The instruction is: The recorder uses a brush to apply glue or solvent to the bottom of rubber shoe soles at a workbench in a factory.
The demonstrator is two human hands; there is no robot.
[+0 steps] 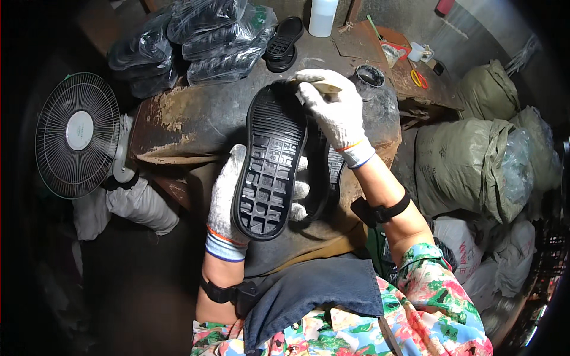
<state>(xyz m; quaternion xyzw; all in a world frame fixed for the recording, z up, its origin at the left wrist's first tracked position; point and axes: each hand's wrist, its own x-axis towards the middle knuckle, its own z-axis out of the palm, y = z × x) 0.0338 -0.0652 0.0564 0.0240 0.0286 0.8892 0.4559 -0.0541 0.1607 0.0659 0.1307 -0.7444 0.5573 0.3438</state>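
My left hand [227, 193], in a white knit glove, is closed round a black shoe sole [265, 196]. The thumb lies along its left edge and the fingertips show at its right edge. The ribbed and gridded face points up, tilted toward me. My right hand [337, 110], gloved alike, pinches a small tool with a pale flat handle [326, 87] at the far end of the sole. Its working tip is hidden by the fingers and the sole, so its kind cannot be told. Behind the held sole, a second black sole [333, 166] is partly covered.
Plastic-wrapped soles [219, 41] are stacked at the back left, with loose soles [285, 41] beside them. A dark pot [369, 80], a white bottle [322, 18] and orange-handled scissors [419, 79] stand or lie farther back. A fan [79, 132] is left; bulging sacks [460, 160] sit right.
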